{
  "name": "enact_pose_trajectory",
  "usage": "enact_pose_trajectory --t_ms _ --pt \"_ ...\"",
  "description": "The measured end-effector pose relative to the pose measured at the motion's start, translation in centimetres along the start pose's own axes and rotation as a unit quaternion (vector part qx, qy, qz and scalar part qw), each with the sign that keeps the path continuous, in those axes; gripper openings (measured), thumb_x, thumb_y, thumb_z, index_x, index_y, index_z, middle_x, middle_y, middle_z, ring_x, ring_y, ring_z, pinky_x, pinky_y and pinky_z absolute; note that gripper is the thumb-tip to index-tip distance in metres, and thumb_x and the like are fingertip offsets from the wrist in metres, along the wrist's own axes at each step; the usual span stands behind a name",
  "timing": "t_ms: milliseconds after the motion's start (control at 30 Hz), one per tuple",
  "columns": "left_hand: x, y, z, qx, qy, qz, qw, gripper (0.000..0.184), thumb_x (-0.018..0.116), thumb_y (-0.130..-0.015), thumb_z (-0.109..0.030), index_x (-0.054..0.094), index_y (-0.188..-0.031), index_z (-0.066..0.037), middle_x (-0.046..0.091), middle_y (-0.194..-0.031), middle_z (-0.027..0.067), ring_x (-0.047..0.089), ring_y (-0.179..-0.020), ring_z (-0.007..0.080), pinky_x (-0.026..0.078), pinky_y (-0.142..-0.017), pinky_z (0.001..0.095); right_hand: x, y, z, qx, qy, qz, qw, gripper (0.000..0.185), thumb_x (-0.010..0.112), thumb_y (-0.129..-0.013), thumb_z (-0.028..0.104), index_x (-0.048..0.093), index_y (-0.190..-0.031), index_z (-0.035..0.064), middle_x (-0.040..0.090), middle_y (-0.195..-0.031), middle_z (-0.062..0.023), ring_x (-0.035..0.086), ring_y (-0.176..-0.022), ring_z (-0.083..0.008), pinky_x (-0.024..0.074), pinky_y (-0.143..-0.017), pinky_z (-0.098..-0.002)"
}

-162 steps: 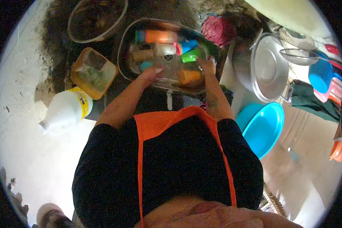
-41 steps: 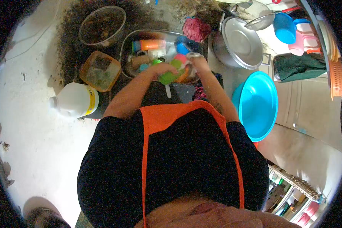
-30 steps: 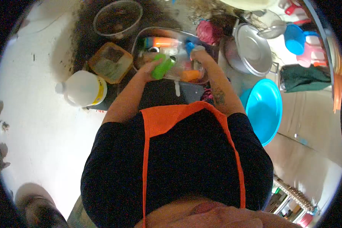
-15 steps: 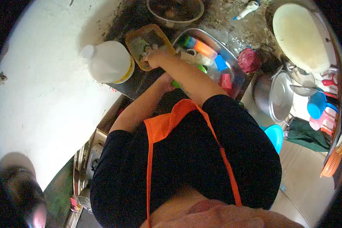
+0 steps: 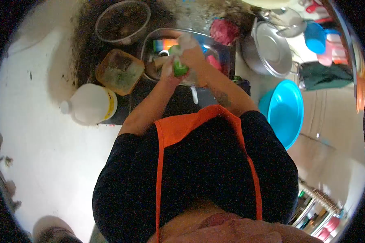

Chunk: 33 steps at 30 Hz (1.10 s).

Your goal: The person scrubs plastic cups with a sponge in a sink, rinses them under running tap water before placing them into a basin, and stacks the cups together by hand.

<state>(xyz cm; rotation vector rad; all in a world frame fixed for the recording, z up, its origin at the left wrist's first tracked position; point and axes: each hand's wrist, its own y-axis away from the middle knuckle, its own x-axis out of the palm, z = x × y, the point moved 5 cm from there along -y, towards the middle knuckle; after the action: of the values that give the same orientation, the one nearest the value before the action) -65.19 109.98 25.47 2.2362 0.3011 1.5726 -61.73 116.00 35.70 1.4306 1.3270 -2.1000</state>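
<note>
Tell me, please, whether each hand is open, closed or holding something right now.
Left hand: closed around a green cup.
Right hand: blurred, close to the cup; whether open or closed cannot be told.

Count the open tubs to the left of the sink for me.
2. A round tub sits at the upper left of the view; a square tub sits below it, next to the white jug. No others show on that side.

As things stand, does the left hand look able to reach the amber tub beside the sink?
Probably yes: nothing tall shows between the left hand and the amber tub, but the green cup occupies that hand's grip.
</note>
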Motion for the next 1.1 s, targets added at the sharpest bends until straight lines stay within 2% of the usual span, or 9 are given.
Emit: enact_pose_trajectory --t_ms 100,333,400,500,700,800,933,1000,1100 --pt "1.5 -1.9 0.7 -0.009 -0.002 0.058 0.998 0.037 0.053 -0.077 -0.035 0.05 -0.105 -0.011 0.055 -0.097 0.0058 0.054 -0.083 0.0212 0.048 -0.065 0.0399 0.9 2.4 3.2 -0.067 0.092 0.186 0.976 0.024 0.054 -0.066 0.024 0.055 -0.082 0.0061 0.056 -0.082 -0.0111 0.054 -0.083 -0.029 0.0434 -0.07 -0.0374" --pt "3.6 -1.7 0.2 -0.023 -0.359 -0.016 0.933 0.038 0.056 -0.077 -0.023 0.049 -0.111 -0.007 0.056 -0.098 0.004 0.055 -0.086 0.0191 0.046 -0.074 0.0335 -2.6 3.6 -8.8 0.263 -0.157 -0.069 0.949 0.02 0.052 -0.073 0.019 0.051 -0.089 0.006 0.056 -0.079 -0.0113 0.055 -0.069 -0.0295 0.0441 -0.061 -0.0368" --pt "2.9 -4.1 -0.3 0.138 -0.441 0.087 0.882 0.034 0.056 -0.075 -0.016 0.053 -0.109 -0.01 0.057 -0.09 0.0033 0.056 -0.081 0.0189 0.046 -0.069 0.0277 2.0 6.9 -11.9 0.561 -0.582 -0.021 0.588 0.029 0.052 -0.079 0.034 0.054 -0.091 0.0067 0.06 -0.079 -0.011 0.055 -0.056 -0.0243 0.046 -0.053 -0.0378" --pt "3.1 -5.4 -3.6 0.318 -0.655 0.085 0.68 0.03 0.051 -0.08 -0.022 0.054 -0.105 -0.006 0.057 -0.096 0.0067 0.055 -0.084 0.017 0.045 -0.072 0.0327 8.0 8.5 -11.0 0.454 -0.609 0.161 0.63 0.036 0.049 -0.079 0.035 0.053 -0.097 0.0046 0.06 -0.085 -0.0115 0.057 -0.061 -0.0239 0.047 -0.057 -0.0389" --pt "-3.1 -8.5 -4.9 -0.235 -0.556 0.087 0.793 0.023 0.052 -0.076 -0.036 0.058 -0.077 -0.014 0.057 -0.074 0.0014 0.054 -0.06 0.0139 0.044 -0.046 0.0259 4.4 7.3 -2.1 0.026 -0.12 0.563 0.818 0.043 0.058 -0.066 0.038 0.057 -0.093 0.0035 0.059 -0.083 -0.013 0.057 -0.076 -0.025 0.0466 -0.063 -0.0375" --pt "-8.5 -10.1 -2.4 -0.153 -0.592 -0.001 0.791 0.024 0.052 -0.077 -0.038 0.057 -0.079 -0.015 0.055 -0.068 -0.0027 0.052 -0.055 0.0109 0.041 -0.042 0.0242 6.3 6.9 -2.3 -0.084 -0.113 0.49 0.86 0.033 0.06 -0.063 0.027 0.059 -0.087 0.0038 0.058 -0.085 -0.0165 0.056 -0.079 -0.0286 0.0464 -0.067 -0.0375" --pt "-10.4 -8.0 -3.5 -0.051 -0.408 -0.183 0.893 0.026 0.05 -0.08 -0.033 0.056 -0.092 -0.011 0.055 -0.085 0.0036 0.052 -0.075 0.0159 0.04 -0.065 0.0283 15.6 8.4 -11.1 -0.011 -0.081 0.437 0.896 0.031 0.062 -0.062 0.027 0.059 -0.083 0.0042 0.059 -0.084 -0.0127 0.057 -0.074 -0.0276 0.0469 -0.065 -0.0364" --pt "-13.0 -7.9 -4.0 -0.038 -0.434 -0.256 0.863 0.032 0.048 -0.081 -0.031 0.056 -0.104 -0.01 0.055 -0.101 0.0068 0.051 -0.09 0.0194 0.039 -0.085 0.0315 12.1 9.4 -16.0 0.36 -0.225 0.178 0.888 0.024 0.057 -0.071 0.023 0.059 -0.089 0.0078 0.058 -0.083 -0.0135 0.056 -0.077 -0.0302 0.0461 -0.07 -0.0387" --pt "-14.5 -8.9 -4.0 0.222 -0.556 -0.039 0.8 0.029 0.055 -0.078 -0.028 0.058 -0.099 -0.009 0.056 -0.1 0.0068 0.053 -0.087 0.0197 0.041 -0.083 0.0325 19.6 14.5 -21.5 0.386 -0.179 0.148 0.893 0.026 0.063 -0.067 0.031 0.058 -0.076 0.0073 0.059 -0.07 -0.0086 0.057 -0.067 -0.0263 0.0452 -0.057 -0.035"
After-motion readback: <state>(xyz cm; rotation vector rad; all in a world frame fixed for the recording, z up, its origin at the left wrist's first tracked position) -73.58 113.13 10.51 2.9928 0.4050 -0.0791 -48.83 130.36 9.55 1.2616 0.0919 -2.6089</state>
